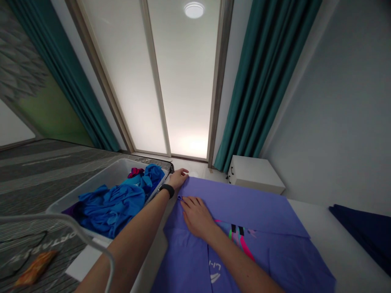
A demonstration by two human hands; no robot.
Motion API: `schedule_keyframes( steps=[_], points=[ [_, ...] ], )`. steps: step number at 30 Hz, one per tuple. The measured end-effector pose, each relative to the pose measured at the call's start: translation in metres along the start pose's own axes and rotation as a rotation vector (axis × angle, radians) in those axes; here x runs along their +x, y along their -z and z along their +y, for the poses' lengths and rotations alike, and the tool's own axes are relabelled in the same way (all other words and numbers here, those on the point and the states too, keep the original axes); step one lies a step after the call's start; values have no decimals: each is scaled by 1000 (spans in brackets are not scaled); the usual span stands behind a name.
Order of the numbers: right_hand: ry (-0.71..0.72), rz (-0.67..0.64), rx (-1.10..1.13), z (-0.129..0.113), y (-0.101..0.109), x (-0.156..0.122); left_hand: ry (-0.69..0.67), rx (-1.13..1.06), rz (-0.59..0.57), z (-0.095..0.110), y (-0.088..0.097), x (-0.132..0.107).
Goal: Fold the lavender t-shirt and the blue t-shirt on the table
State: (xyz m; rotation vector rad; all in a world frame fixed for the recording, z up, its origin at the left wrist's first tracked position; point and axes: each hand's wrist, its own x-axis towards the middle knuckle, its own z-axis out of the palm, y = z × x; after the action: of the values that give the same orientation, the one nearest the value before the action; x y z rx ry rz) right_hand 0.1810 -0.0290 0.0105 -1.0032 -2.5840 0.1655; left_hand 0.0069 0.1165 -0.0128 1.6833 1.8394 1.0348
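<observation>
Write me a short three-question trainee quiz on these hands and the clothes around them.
1. True or false: the left hand wears a black watch at its wrist.
2. What colour are most of the clothes in the plastic bin?
3. What does the right hand rest on?
A. the purple shirt
B. the plastic bin
C. the navy cloth

Key: 1 true; 2 blue; 3 A.
</observation>
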Motion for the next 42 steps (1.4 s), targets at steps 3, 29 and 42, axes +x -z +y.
schedule_keyframes(
  steps=[3, 29, 42],
  points=[
    [17, 4, -14, -1, 1, 0, -8, 37, 6, -1, -2, 1],
    [-355, -52, -30, 51, 6, -2, -331, 356, -190, -4, 12, -52],
    [-489, -187, -17, 63, 5, -5, -298, 550, -249, -8, 15, -55]
  ],
)
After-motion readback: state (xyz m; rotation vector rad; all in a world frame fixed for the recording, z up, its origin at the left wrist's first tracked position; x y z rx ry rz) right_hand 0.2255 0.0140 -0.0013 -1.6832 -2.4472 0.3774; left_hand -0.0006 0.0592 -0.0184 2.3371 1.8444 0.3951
